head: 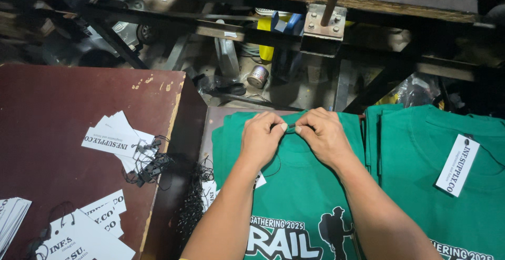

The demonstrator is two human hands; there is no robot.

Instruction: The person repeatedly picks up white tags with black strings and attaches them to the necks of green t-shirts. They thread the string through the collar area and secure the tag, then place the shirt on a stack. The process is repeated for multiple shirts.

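A green printed cotton T-shirt (pixel 294 186) lies flat on the dark surface (pixel 208 128). At its collar, the left hand (pixel 261 136) and right hand (pixel 323 136) pinch a thin black tag string (pixel 291 126) between fingertips. Judged best: keep the collar taut and the fingertips close together.

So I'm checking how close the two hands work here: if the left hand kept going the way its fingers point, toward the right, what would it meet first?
The left hand would meet the right hand first: their fingertips nearly touch over the collar of the green shirt. Something small and dark seems pinched between them; it is too small to identify.
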